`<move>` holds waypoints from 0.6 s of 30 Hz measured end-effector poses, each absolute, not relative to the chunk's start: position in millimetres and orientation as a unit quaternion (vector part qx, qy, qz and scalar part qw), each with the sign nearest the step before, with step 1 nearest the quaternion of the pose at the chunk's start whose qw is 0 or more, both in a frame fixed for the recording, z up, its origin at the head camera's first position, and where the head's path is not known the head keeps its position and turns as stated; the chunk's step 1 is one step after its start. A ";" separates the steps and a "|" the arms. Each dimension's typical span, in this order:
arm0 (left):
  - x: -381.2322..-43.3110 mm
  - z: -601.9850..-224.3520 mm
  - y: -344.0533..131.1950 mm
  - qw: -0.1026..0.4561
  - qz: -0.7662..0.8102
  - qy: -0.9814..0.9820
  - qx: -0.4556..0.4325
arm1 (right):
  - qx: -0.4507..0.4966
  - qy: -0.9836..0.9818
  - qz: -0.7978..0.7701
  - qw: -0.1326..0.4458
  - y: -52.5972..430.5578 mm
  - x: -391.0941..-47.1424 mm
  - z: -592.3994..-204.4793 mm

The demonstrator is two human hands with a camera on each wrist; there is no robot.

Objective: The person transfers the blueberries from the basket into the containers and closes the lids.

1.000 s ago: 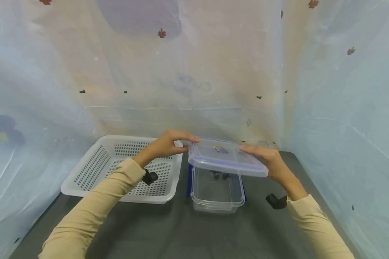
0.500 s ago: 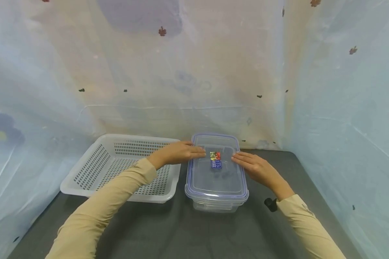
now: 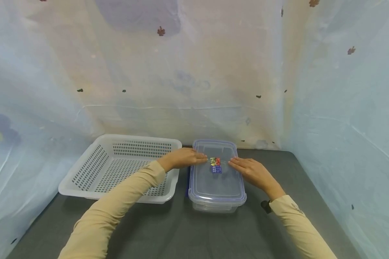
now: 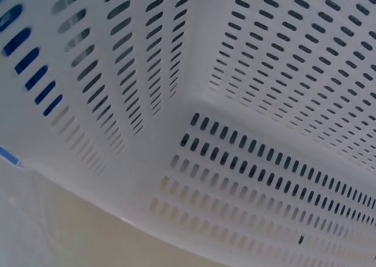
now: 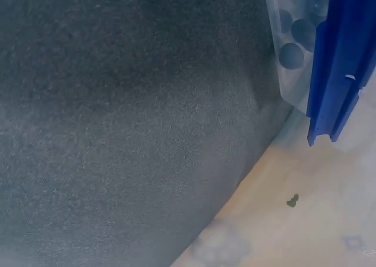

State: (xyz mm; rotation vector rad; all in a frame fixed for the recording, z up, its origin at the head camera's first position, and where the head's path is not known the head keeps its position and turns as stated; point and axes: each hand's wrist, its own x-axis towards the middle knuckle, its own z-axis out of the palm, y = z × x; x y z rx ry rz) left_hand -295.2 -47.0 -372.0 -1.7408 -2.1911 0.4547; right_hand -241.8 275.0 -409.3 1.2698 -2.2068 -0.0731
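Observation:
A clear plastic food container (image 3: 214,207) stands on the dark table, covered by its clear lid (image 3: 218,185) with a purple-blue seal line. A colourful label (image 3: 215,165) sits mid-lid. My left hand (image 3: 183,158) reaches over from the basket side, its straight fingers resting on the lid left of the label. From the other side, my right hand (image 3: 254,174) lays straight fingers on the lid right of the label. In the right wrist view a blue latch flap (image 5: 343,67) hangs off the container's side, and several dark round balls (image 5: 292,56) show through the wall. Neither wrist view shows fingers.
Left of the container stands a white slotted basket (image 3: 142,139), its inside filling the left wrist view. The left forearm crosses over its front right corner. A pale patterned plastic sheet (image 3: 214,72) walls the table's back and sides. Dark tabletop (image 3: 194,237) stretches in front.
The lid, held tilted above the container a second ago, came down onto it and has since shifted slightly to sit squarer. Both hands went from gripping its edges to lying on top.

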 end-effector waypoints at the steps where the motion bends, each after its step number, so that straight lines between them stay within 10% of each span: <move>1: -295.7 -373.4 -46.3 0.149 0.159 -0.767 -0.604 | 0.474 -0.830 -0.029 0.292 274.1 -241.7 -409.7; 18: -296.6 -383.1 -35.6 0.076 0.148 -0.808 -0.565 | 0.439 -0.861 -0.033 0.254 268.7 -240.7 -418.2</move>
